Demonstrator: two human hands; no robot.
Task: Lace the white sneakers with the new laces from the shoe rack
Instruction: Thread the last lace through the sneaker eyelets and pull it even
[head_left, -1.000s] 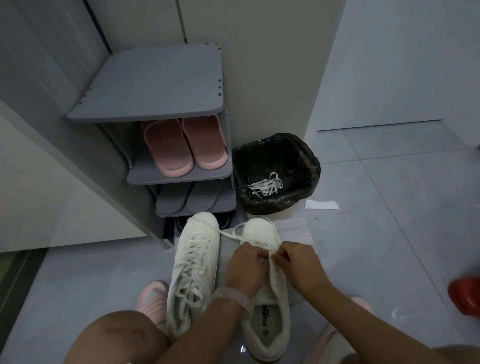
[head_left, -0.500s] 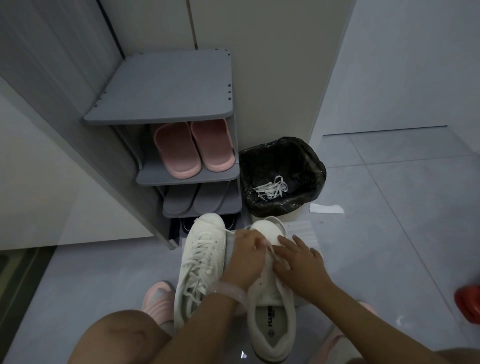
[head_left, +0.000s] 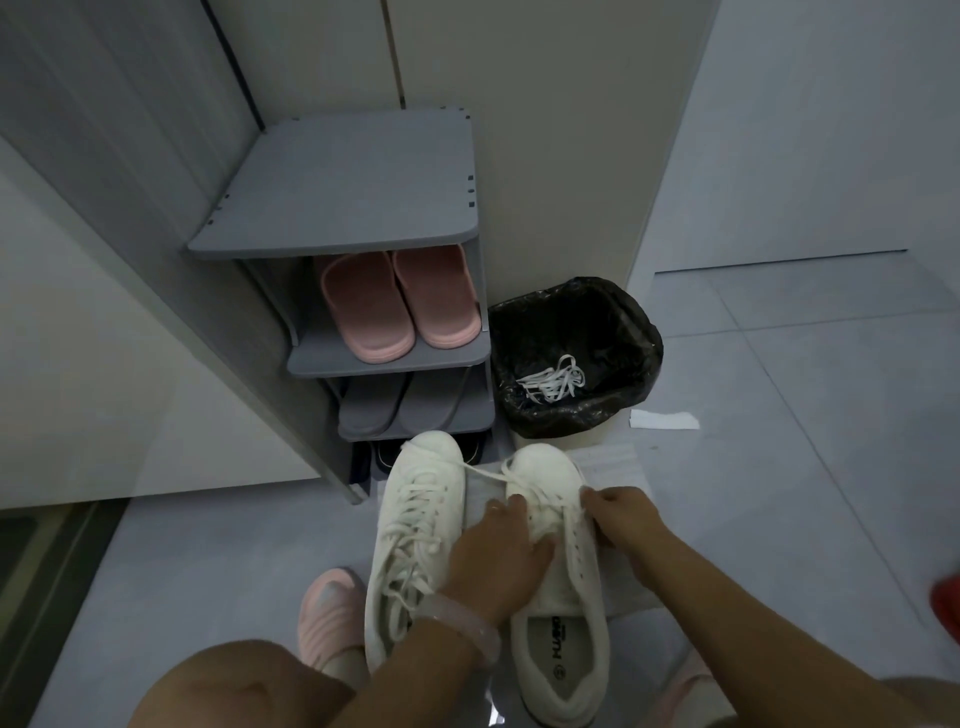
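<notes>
both hands (head_left: 498, 551) lacing right sneaker (head_left: 563, 582)

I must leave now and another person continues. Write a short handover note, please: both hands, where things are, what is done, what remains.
Left hand: lies over the tongue of the right sneaker, steadying it.
Right hand: pinches the lace at the sneaker's right edge.
Things: both sneakers stand on the floor before the shoe rack. Old laces lie in the bin.
Done: left sneaker looks fully laced.
Left: the right sneaker's lace is only through the front eyelets; thread the rest.
</notes>
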